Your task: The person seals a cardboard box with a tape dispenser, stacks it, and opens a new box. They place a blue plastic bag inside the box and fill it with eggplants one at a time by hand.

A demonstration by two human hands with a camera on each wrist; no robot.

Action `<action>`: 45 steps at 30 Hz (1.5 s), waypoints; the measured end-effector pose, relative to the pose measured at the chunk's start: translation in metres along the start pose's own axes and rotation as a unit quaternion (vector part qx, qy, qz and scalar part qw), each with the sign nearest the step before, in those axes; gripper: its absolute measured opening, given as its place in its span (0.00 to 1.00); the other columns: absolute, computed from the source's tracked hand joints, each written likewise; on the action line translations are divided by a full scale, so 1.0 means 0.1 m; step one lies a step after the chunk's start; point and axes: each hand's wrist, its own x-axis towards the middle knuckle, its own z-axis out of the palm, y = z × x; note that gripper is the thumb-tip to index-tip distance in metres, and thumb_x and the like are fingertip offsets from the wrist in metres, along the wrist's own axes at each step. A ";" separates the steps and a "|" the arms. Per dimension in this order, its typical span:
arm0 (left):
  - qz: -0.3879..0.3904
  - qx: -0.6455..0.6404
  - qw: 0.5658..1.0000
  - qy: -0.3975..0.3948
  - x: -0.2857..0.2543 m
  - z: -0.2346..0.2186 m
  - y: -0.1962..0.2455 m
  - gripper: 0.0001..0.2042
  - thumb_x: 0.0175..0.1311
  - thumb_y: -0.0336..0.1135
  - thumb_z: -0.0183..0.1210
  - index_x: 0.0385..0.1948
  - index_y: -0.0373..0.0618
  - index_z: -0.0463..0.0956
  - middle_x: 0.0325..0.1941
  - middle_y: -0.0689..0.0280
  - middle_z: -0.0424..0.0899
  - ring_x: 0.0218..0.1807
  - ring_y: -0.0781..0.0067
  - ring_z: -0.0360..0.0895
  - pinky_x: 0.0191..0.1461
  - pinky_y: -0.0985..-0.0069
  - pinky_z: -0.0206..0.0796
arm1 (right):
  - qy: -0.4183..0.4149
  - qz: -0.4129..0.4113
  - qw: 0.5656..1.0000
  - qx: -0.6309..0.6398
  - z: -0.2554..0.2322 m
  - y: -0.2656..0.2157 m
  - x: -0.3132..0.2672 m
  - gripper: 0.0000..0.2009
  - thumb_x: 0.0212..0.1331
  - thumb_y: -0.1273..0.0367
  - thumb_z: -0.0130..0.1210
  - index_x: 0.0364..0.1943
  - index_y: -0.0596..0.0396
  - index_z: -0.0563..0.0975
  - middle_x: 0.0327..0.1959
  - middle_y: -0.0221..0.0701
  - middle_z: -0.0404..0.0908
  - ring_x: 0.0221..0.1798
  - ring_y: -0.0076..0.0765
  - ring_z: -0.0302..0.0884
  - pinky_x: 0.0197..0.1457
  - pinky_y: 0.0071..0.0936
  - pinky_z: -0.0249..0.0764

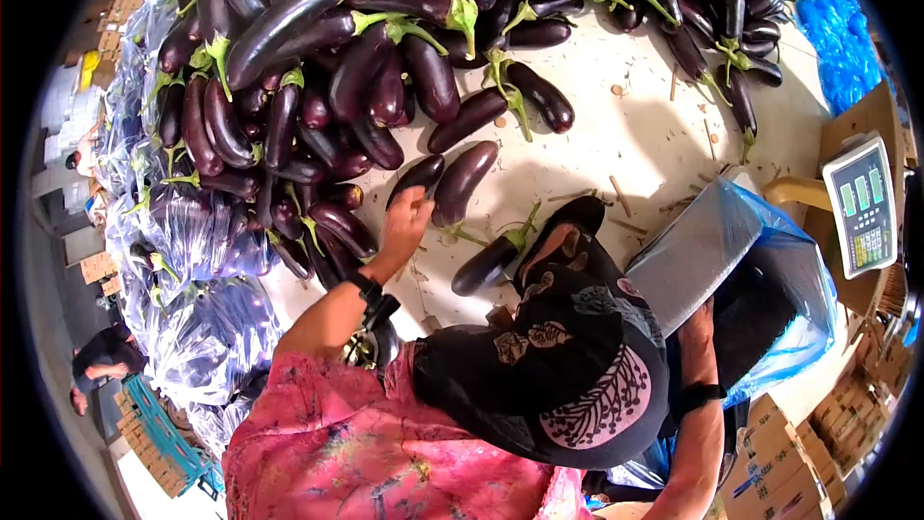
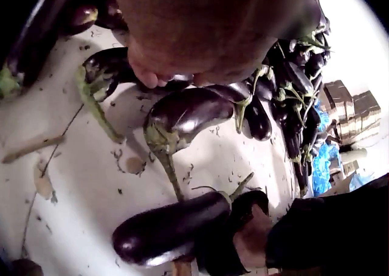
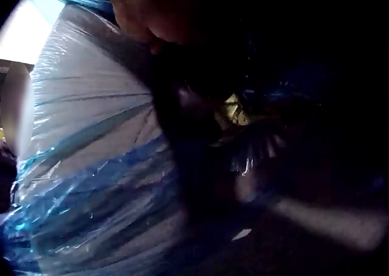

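Observation:
At the pile's lower edge, my left hand [image 1: 406,223] has its fingers bent over the near end of a dark eggplant [image 1: 420,173]. In the left wrist view the hand [image 2: 194,30] covers much of that eggplant [image 2: 106,69], its fingertips curled over the skin; the thumb is hidden. Another eggplant [image 1: 466,183] lies right beside it. My right hand [image 1: 697,325] reaches into a box [image 1: 698,250] lined with a blue plastic bag [image 1: 813,299]; its fingers are hidden. The right wrist view shows that hand [image 3: 155,14] dimly above the bag [image 3: 91,160].
A large eggplant pile [image 1: 375,39] spreads over the pale surface, with more at upper right. One eggplant [image 1: 484,266] lies beside my sandalled foot [image 1: 568,241]. A scale display [image 1: 861,202] stands right of the box. At far left is another person [image 1: 104,361].

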 end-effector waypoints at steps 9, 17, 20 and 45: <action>-0.106 0.165 0.972 -0.129 0.43 0.45 0.35 0.40 0.40 0.51 0.72 0.58 0.43 0.70 0.53 0.47 0.73 0.57 0.45 0.71 0.62 0.57 0.65 | -0.014 0.036 0.988 -0.151 0.09 -0.56 -0.25 0.31 0.63 0.56 0.60 0.63 0.66 0.69 0.55 0.41 0.79 0.54 0.39 0.78 0.59 0.32 0.73; 0.106 -0.215 0.970 -0.038 0.73 -0.53 2.63 0.29 0.58 0.39 0.66 0.58 0.36 0.66 0.48 0.60 0.78 0.44 0.71 0.76 0.50 0.73 0.71 | -0.016 -0.134 0.972 -0.194 0.49 -2.26 -1.37 0.24 0.68 0.58 0.56 0.61 0.61 0.73 0.54 0.38 0.80 0.54 0.31 0.78 0.58 0.28 0.73; 0.211 -0.297 0.926 -0.100 0.62 -0.54 3.72 0.34 0.56 0.39 0.66 0.63 0.37 0.61 0.49 0.58 0.77 0.43 0.73 0.77 0.49 0.73 0.72 | -0.039 -0.216 0.966 -0.133 0.94 -2.54 -1.77 0.39 0.61 0.56 0.63 0.69 0.64 0.60 0.61 0.44 0.75 0.63 0.37 0.72 0.66 0.32 0.67; -0.102 -0.147 0.907 -0.380 0.45 0.13 1.00 0.21 0.63 0.35 0.59 0.57 0.35 0.73 0.41 0.60 0.85 0.42 0.74 0.80 0.46 0.76 0.73 | 0.164 0.077 0.983 0.027 -0.32 -0.63 -0.06 0.31 0.59 0.58 0.65 0.62 0.63 0.70 0.62 0.43 0.75 0.64 0.44 0.70 0.65 0.40 0.66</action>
